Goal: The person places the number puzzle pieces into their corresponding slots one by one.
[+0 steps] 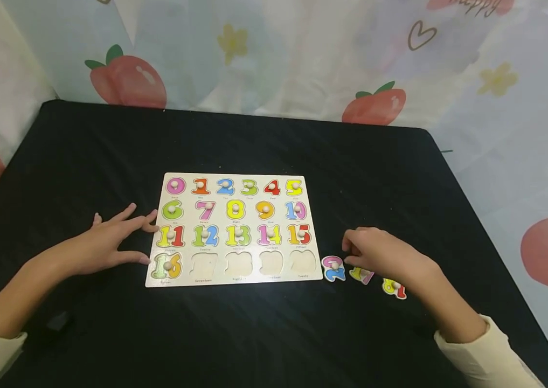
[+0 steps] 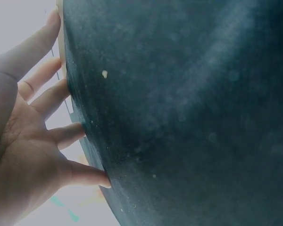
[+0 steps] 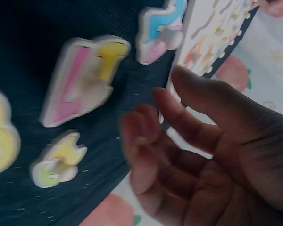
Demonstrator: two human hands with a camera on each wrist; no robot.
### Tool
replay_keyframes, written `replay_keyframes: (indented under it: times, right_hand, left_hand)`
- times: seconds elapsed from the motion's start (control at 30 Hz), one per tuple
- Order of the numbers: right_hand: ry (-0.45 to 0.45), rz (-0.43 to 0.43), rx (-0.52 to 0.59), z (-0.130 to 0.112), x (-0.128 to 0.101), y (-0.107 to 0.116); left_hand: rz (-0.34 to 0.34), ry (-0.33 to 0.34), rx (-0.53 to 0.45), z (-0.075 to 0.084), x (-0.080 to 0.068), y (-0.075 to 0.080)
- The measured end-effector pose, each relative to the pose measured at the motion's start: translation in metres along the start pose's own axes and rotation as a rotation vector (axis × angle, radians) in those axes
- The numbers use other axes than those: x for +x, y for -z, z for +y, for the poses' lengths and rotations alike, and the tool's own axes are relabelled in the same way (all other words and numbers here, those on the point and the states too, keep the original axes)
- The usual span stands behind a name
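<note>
A wooden number puzzle board (image 1: 249, 274) lies on the black-covered table. Its pieces from 0 to 16 sit in place, each with a round knob; the bottom row shows bare recesses. My left hand (image 1: 111, 240) spreads its fingers, with fingertips at the board's left edge. Just right of the board, my right hand (image 1: 382, 250) hovers over loose pieces with relaxed, bent fingers and nothing between them. Near it lie a blue-and-pink piece (image 1: 334, 268), a pink-and-yellow piece (image 3: 75, 84), a small yellow-and-green piece (image 3: 59, 162) and a yellow-and-red piece (image 1: 394, 289). The hand partly covers these pieces in the head view.
The black tablecloth (image 1: 235, 334) stretches around the board on all sides. A pale curtain (image 1: 293, 48) with printed peaches and flowers hangs behind and beside the table. A dark small object (image 1: 58, 321) lies near the left forearm, too dim to identify.
</note>
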State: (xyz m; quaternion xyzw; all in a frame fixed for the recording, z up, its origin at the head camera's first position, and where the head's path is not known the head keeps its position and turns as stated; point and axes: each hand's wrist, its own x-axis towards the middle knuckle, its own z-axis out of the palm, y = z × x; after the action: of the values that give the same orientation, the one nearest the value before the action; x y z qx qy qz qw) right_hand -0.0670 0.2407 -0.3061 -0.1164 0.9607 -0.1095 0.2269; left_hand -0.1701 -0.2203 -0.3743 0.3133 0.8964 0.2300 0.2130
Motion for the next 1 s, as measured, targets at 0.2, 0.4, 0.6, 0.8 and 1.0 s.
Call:
replay_keyframes:
  times: [0.2, 0.4, 0.6, 0.8, 1.0]
  right_hand:
    - [-0.042, -0.023, 0.057, 0.018, -0.016, -0.017]
    - [-0.040, 0.003, 0.059, 0.023, -0.021, -0.024]
    - [-0.043, 0.002, 0.071, 0.020, -0.022, -0.015]
    - [0.031, -0.006, 0.050, 0.002, -0.010, -0.001]
    - [0.161, 0.014, 0.025, -0.030, 0.021, -0.004]
  left_hand:
    - [0.000, 0.000, 0.003, 0.001, -0.001, 0.000]
    - [-0.005, 0.004, 0.001, 0.001, -0.001, -0.001]
    - [-0.013, 0.009, -0.006, -0.001, -0.001, -0.002]
    - [-0.019, 0.025, -0.010, -0.001, -0.001, -0.001]
    - [-0.015, 0.023, -0.006, 0.000, 0.001, 0.001]
